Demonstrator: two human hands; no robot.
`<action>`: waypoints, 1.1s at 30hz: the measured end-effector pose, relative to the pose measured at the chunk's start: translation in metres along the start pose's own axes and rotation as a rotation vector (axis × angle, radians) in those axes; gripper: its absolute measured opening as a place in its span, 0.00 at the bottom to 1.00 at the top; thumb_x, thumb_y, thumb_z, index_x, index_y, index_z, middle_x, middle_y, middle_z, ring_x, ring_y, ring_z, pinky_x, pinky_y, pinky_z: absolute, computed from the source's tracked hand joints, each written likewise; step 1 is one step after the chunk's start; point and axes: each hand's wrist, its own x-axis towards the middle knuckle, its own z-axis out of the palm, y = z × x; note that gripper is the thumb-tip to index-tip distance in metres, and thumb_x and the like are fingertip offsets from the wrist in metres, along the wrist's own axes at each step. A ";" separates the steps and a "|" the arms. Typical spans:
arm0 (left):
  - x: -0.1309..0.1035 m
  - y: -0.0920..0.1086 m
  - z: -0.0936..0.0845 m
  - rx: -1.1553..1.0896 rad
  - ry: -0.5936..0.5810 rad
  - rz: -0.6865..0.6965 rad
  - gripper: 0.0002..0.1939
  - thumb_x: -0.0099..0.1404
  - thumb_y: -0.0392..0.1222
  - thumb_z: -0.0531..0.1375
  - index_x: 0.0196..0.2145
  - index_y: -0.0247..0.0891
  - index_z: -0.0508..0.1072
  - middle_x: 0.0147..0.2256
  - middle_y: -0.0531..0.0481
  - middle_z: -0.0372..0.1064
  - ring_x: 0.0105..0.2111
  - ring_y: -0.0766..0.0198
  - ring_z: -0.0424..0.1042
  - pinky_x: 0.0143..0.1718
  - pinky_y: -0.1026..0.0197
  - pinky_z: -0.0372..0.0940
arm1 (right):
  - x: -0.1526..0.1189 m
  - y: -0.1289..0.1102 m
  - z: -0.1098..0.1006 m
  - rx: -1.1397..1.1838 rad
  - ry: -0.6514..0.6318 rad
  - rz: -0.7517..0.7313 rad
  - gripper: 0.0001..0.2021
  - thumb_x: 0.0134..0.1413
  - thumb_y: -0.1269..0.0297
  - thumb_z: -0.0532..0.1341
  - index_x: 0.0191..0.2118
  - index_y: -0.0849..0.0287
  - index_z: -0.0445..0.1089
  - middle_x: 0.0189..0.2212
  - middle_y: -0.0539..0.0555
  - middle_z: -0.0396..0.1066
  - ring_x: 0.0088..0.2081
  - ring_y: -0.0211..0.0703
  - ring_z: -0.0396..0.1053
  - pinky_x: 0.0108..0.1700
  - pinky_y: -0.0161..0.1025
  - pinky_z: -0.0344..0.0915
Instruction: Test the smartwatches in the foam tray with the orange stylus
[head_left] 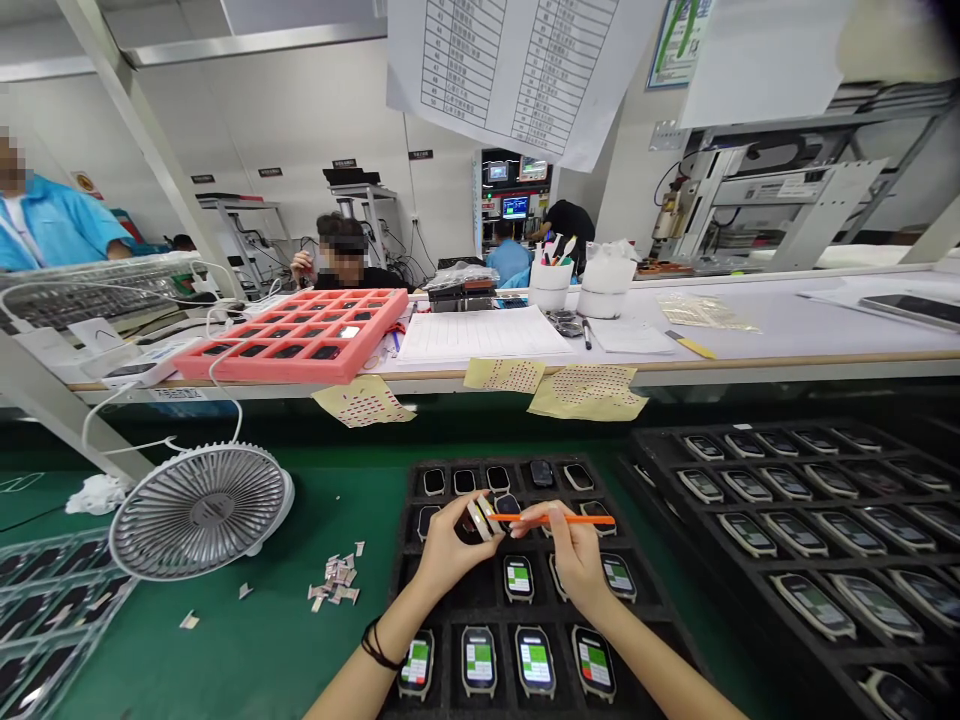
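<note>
My left hand (448,548) holds a watch case (482,520) tilted on edge above a black foam tray (442,610). In my right hand (574,552) is a thin orange stick (592,519), lying nearly level, its left end at the side of the held watch. Whether the tip touches it is too small to tell. Below my hands, several watches in the tray show lit green and white screens, such as the watch (535,660) in the front row. The watches in the back rows have dark screens.
A second black tray of watches (847,540) lies at the right. On the green mat (247,650) are a white fan (202,510), small scraps (335,582) and a clear tray (52,610). The shelf ahead bears a pink tray (300,335), papers and white cups. Other people are beyond.
</note>
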 end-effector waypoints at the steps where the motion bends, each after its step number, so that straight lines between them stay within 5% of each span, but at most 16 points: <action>1: 0.000 0.000 0.000 0.012 0.001 0.010 0.25 0.48 0.33 0.66 0.46 0.37 0.73 0.44 0.45 0.74 0.44 0.53 0.74 0.48 0.52 0.67 | 0.000 0.000 0.000 -0.001 -0.015 -0.008 0.20 0.66 0.59 0.47 0.31 0.57 0.73 0.25 0.53 0.75 0.27 0.42 0.75 0.31 0.37 0.72; 33: -0.002 -0.002 0.002 0.139 -0.051 0.074 0.25 0.47 0.32 0.65 0.46 0.39 0.73 0.41 0.46 0.74 0.41 0.54 0.73 0.45 0.54 0.69 | 0.002 0.000 0.003 -0.196 -0.087 -0.092 0.21 0.66 0.60 0.46 0.29 0.57 0.73 0.23 0.54 0.73 0.25 0.43 0.73 0.28 0.38 0.70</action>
